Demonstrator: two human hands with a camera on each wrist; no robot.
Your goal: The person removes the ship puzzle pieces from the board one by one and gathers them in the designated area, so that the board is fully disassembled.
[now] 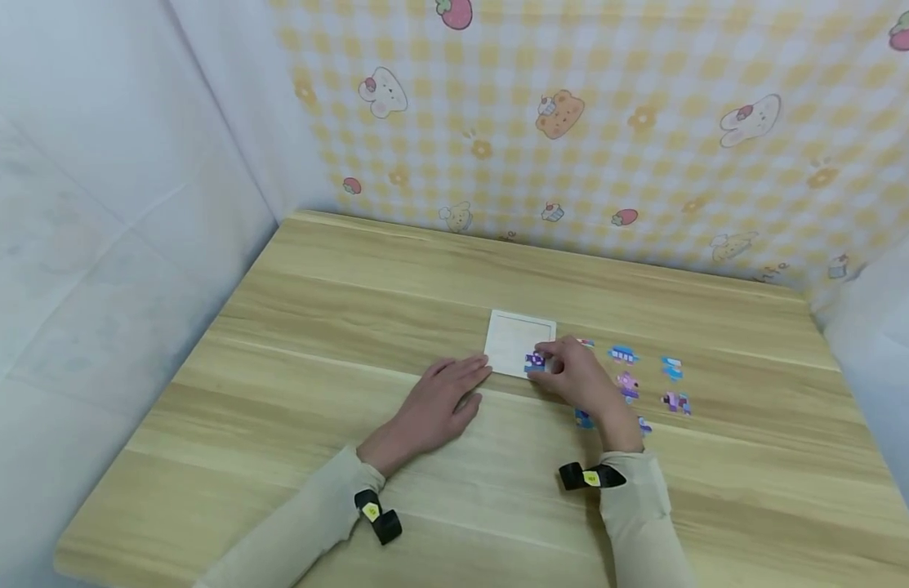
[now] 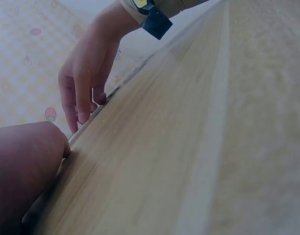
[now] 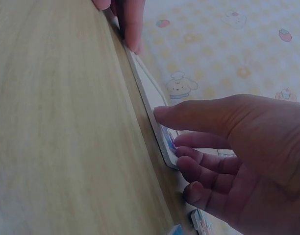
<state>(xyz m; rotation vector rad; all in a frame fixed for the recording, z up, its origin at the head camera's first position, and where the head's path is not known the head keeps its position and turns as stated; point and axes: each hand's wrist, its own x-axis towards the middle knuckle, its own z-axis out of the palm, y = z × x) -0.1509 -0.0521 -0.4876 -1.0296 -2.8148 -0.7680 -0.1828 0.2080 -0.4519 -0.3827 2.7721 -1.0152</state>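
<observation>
A square white puzzle tray (image 1: 507,336) lies on the wooden table. In its lower right corner is a purple and blue jigsaw piece (image 1: 533,361), held between the thumb and fingertips of my right hand (image 1: 581,379). The right wrist view shows the thumb at the tray's near rim and the fingers over the piece (image 3: 168,138), partly covering it. My left hand (image 1: 434,408) rests on the table with straight fingers, its fingertips touching the tray's lower left corner. In the left wrist view only part of the left hand (image 2: 27,169) shows.
Right of the tray lie several loose jigsaw pieces, among them a blue one (image 1: 623,354), a pink one (image 1: 627,382) and a purple one (image 1: 676,402). Some are partly hidden by the right hand and wrist. A yellow checked cloth (image 1: 601,180) hangs behind the table.
</observation>
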